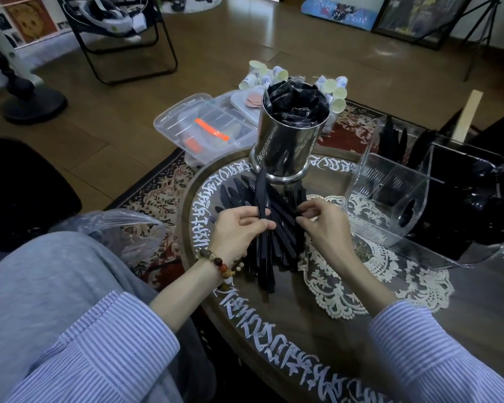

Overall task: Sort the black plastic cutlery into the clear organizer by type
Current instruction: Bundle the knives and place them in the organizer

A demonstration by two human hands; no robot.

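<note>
A heap of black plastic cutlery lies on the round table in front of me. My left hand grips a bundle of black knives, one blade sticking up toward the steel can. My right hand pinches a handle at the right side of the heap. The clear organizer stands at the right, tilted, with black cutlery in its far compartments and a few pieces in the near one.
A steel can stuffed with black wrappers stands just behind the heap. A clear lidded box with an orange item sits behind left, small cups beyond it. A plastic bag lies by my knee. A lace doily covers the table's right.
</note>
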